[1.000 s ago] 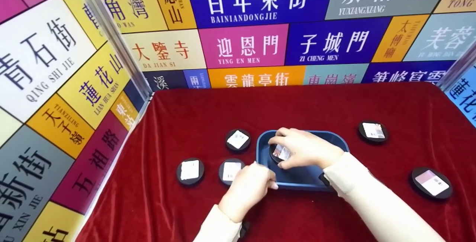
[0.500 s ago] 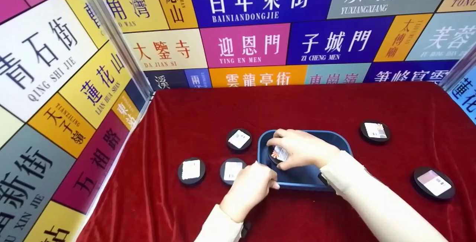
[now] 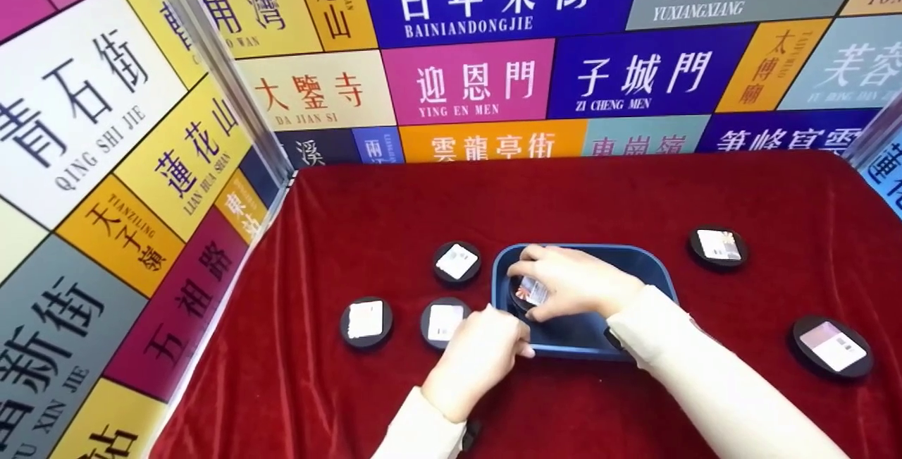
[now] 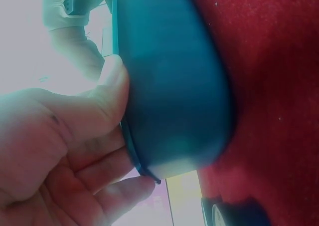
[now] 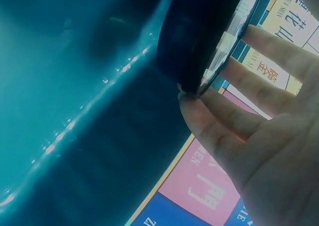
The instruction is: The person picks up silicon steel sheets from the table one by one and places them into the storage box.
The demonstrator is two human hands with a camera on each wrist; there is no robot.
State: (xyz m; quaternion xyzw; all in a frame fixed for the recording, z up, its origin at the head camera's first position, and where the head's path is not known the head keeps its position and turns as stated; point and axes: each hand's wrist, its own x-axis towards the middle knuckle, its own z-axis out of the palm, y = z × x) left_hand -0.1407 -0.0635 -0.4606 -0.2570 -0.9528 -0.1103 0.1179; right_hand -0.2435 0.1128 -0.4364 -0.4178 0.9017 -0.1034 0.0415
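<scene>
A deep blue rectangular basin with rounded corners (image 3: pixel 585 335) stands on the red cloth. My left hand (image 3: pixel 479 357) pinches its front-left rim; in the left wrist view the thumb lies over the edge and the fingers are behind the wall (image 4: pixel 174 86). Inside the basin's left end, my right hand (image 3: pixel 574 279) holds a round black container with a printed label (image 3: pixel 531 292). The right wrist view shows thumb and fingertips at the rim of that dark container (image 5: pixel 199 31), which is tilted. Part of it is hidden under the hand.
Similar round black containers with pale labels lie around the basin: one behind left (image 3: pixel 457 262), one at far left (image 3: pixel 366 321), one beside my left hand (image 3: pixel 444 321), two at right (image 3: pixel 717 247) (image 3: pixel 831 347). Panels with street names (image 3: pixel 468 85) wall off the back and left.
The head view has shifted slightly, so the basin and containers appear a little further right. Both hands keep their holds, with hardly any movement.
</scene>
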